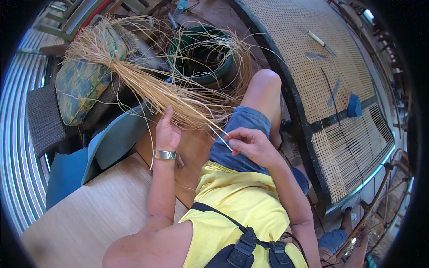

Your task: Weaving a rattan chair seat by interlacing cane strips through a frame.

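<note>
A long bundle of pale rattan cane strands (152, 87) stretches from the far left toward my lap, its far end frayed wide. My left hand (167, 133), with a metal watch on the wrist, is at the near edge of the bundle. One digit points up against the strands; some of the other fingers are partly hidden. My right hand (250, 145) is over my thigh, thumb and fingers closed on a single cane strand (219, 129). A short end of that strand sticks out near the fingertips.
A dark green tub (201, 76) with loose strands over it stands ahead. On the right, a black-framed woven cane panel (308, 67) carries a white-handled tool (321, 43) and a blue block (354, 106). A camouflage cushion (82, 89) is at left, above a wooden board (98, 201). Another person's leg (346, 223) shows lower right.
</note>
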The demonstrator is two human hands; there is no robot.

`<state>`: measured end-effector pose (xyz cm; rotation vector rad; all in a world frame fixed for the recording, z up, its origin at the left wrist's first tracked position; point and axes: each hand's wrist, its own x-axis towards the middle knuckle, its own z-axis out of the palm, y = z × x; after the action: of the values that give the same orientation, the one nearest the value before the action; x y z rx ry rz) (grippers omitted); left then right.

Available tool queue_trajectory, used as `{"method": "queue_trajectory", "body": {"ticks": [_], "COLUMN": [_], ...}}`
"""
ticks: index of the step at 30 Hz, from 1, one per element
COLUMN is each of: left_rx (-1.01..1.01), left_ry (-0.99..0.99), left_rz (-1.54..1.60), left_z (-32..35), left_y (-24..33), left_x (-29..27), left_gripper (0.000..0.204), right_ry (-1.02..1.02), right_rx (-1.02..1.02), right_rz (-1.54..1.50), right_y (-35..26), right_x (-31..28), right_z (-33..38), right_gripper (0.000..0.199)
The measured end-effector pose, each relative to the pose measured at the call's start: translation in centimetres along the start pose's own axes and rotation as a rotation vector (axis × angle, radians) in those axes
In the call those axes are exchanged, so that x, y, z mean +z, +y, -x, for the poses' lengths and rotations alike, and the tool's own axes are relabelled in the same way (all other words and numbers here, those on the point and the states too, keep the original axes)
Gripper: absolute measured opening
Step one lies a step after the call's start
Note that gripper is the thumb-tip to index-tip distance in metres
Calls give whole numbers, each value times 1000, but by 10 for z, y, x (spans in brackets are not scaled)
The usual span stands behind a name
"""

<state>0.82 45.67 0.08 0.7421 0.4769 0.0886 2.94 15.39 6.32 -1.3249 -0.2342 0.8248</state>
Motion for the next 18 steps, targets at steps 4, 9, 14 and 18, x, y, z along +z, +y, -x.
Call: {"method": "queue_trajectory", "body": {"ticks": [4,9,14,18], "left_rx": [34,395,-26,311], "left_ry": [366,538,40,-330], "left_rz": [-460,-1217,-647,-811], "left_z": [20,56,70,22], "left_y": [8,11,-35,-62], "left_x": [12,36,70,61], "left_gripper": [35,38,40,40], "right_ry": [34,104,97,215], "right_rx": [158,184,166,30], "right_rz": [-77,-45,64,292], "right_y": [9,18,11,-1], "right_x": [-1,0,-2,-34], "right_z": [-8,-11,3,88], "right_gripper": [23,26,22,20]}}
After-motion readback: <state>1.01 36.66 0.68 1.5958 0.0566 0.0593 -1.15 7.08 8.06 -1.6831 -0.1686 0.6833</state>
